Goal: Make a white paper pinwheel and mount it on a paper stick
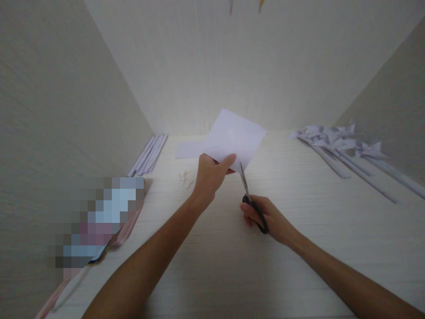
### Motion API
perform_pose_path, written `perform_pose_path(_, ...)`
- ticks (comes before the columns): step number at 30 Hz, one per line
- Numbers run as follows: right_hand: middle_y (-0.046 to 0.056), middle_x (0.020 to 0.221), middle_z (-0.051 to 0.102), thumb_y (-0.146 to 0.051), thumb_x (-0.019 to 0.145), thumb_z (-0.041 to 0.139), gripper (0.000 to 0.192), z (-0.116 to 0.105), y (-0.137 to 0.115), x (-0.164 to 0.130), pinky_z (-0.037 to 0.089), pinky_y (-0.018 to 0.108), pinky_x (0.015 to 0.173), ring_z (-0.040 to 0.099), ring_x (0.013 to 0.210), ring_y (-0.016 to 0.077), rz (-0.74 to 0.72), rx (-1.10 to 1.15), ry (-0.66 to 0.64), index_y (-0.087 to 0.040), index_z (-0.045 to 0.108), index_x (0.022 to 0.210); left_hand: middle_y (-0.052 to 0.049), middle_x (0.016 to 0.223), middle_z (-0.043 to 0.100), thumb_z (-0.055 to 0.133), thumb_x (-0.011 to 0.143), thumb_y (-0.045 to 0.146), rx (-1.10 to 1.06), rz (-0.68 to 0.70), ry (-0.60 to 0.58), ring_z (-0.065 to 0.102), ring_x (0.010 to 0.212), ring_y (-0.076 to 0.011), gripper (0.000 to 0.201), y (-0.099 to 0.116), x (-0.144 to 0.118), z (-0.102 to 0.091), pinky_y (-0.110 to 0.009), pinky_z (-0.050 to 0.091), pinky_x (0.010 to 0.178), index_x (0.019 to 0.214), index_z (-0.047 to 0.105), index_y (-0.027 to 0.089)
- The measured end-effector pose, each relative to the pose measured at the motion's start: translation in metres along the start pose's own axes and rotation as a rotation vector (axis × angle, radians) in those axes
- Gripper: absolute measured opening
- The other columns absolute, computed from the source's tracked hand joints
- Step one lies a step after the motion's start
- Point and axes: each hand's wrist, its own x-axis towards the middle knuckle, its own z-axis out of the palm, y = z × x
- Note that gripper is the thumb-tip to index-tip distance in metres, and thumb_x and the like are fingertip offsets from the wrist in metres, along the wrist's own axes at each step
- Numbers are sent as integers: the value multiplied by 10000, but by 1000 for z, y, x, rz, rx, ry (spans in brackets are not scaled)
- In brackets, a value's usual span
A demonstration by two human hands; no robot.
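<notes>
Pale tabletop (232,274); mid-frame, my left hand (211,175) pinches white paper (237,133), my right hand (271,216) grips scissors (249,197) at its lower edge.

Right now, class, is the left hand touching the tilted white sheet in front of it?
Touching: the head view shows the left hand holding the white sheet by its lower edge, thumb lying over its face.

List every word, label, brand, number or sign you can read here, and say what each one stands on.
None can be read.
White paper in the left hand: no lettering visible.
Scissors: no mark legible.
Rolled paper sticks: no lettering visible.
Object at left: pixelated, so any text on it cannot be read.
</notes>
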Motion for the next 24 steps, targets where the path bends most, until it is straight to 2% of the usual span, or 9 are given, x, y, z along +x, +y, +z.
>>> perform_pose_path(15,-22,482,445,-487,759,427,374,0,1,-1,307,222,443,403,451,83,9,9,-3,-171,417,560,-27,649,620,666,538,231,-8,-4,-2,585,586,-123,221,0,0,-1,-291,530,581,685,599,81)
perform_pose_path(24,-26,479,429,-491,754,429,376,0,1,0,294,222,437,391,449,83,7,7,-1,-173,416,554,-28,668,627,659,548,244,7,11,5,581,581,-112,227,-2,0,-1,-253,527,547,700,603,84)
